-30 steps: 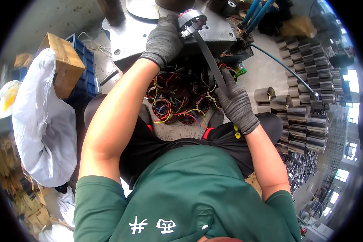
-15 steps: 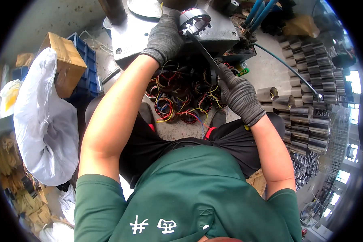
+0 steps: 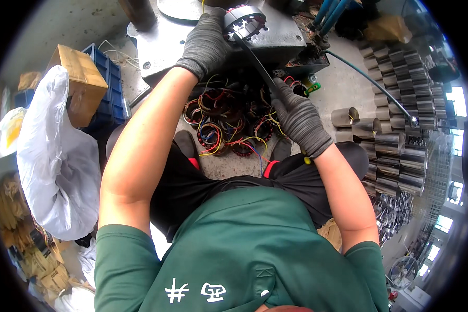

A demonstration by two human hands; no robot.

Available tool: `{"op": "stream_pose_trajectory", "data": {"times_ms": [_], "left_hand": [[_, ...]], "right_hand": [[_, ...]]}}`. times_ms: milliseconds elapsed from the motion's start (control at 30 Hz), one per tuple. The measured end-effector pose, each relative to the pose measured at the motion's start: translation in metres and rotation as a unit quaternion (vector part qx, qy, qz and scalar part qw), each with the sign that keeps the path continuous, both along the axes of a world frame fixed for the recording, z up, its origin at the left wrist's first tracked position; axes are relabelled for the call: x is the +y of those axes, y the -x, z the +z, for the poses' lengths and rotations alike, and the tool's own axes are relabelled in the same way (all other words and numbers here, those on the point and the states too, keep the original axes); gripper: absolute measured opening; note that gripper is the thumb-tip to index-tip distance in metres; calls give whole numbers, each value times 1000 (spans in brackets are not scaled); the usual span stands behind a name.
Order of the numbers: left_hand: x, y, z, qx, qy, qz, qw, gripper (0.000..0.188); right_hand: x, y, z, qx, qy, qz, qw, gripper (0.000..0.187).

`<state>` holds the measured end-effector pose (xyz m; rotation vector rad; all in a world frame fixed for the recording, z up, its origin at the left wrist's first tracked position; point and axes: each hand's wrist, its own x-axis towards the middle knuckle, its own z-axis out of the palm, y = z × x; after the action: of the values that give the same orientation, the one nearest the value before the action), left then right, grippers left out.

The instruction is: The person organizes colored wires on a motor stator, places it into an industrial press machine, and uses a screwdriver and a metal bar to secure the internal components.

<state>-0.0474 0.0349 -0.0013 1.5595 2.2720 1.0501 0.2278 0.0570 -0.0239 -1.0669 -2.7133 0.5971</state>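
Note:
A metal stator ring with red edging rests tilted at the front part of the grey metal worktable. My left hand, in a grey knit glove, is closed around its left side; the fingertips are partly hidden. My right hand, gloved alike, grips a long dark flat file. The file slants up to the left, its tip at the lower inner edge of the ring. Below the table, between my feet, lie several wound stators with red, yellow and blue wires.
The metal worktable bears a round plate at the back. Rows of shiny metal cylinders line the floor on the right. A rod with a hose leans there. On the left are a cardboard box, a blue crate and a white sack.
Both hands, with the ring and the file, appear shifted slightly left and up, along with the whole scene. My right hand has drawn a little to the left; both grips are unchanged.

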Motion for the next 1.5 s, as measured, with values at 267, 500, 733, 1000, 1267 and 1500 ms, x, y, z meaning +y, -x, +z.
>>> {"op": "stream_pose_trajectory", "data": {"times_ms": [267,500,733,1000,1267,1500], "left_hand": [[4,8,-11,18,-25,9,999,57],[14,12,-13,30,-21,7,999,54],[24,16,-20,8,-6,-7,1000,59],[21,19,-19,29,-23,12,999,55],[6,-8,-18,-17,-57,-10,998,55],[10,-8,-21,14,-22,17,1000,61]], "right_hand": [[-9,30,38,-134,53,-42,989,54],[3,18,12,85,176,-27,980,59],[14,8,-29,196,166,20,966,52],[13,16,-20,190,91,56,976,52],[27,63,17,-53,-79,13,995,44],[33,34,-16,34,-43,20,998,51]]}}
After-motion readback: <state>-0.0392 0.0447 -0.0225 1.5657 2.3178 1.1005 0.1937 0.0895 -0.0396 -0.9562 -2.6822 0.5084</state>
